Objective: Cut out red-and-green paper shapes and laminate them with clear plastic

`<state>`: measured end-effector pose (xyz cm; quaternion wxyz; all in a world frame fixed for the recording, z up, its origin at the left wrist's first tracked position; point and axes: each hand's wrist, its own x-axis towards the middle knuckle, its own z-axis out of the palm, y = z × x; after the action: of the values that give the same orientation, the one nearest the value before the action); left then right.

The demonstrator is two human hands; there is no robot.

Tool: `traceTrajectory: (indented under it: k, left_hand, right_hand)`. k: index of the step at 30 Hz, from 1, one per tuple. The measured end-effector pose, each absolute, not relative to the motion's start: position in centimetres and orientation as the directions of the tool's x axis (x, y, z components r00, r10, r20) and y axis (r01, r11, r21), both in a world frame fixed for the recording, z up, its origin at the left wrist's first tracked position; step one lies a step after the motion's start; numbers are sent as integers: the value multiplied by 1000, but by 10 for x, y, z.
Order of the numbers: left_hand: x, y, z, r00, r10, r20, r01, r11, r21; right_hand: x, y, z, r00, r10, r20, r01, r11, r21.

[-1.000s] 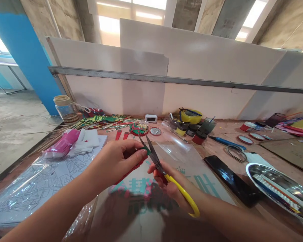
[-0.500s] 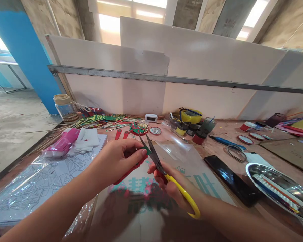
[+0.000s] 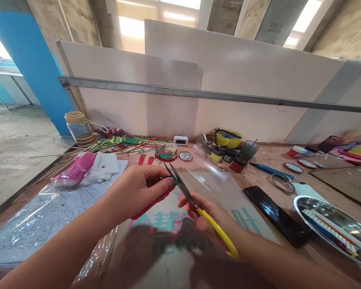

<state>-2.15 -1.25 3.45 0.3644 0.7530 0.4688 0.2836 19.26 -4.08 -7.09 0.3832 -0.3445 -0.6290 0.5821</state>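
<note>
My left hand [image 3: 138, 190] pinches a small red and green cut-out piece [image 3: 156, 197] just above the table. My right hand [image 3: 209, 220] grips yellow-handled scissors [image 3: 195, 206]. Their dark blades point up and to the left and are nearly shut against the green tip of the piece, right beside my left fingertips. Under both hands lies a clear plastic sleeve with teal and pink printing [image 3: 174, 224].
A black phone [image 3: 276, 216] and a metal tray [image 3: 333, 226] lie at right. Paint pots [image 3: 236, 162], a yellow tape roll [image 3: 228, 138], a glass jar [image 3: 78, 128], a pink packet [image 3: 75, 170] and coloured sticks [image 3: 123, 144] line the back. A white partition [image 3: 183, 104] stands behind.
The scissor blades have closed from wide apart to nearly together at the piece's tip. Both hands stay in about the same place.
</note>
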Motion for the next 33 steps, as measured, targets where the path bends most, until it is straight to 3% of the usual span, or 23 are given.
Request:
traceTrajectory:
  k: [19, 33]
  left_hand:
    - [-23, -9, 37, 413, 907, 81, 516, -307, 800]
    - [-31, -6, 34, 421, 903, 87, 567, -336, 752]
  right_hand:
    - [191, -39, -65, -487, 873, 25, 10, 35, -999]
    - [187, -39, -60, -406, 914, 2, 20, 11, -1000]
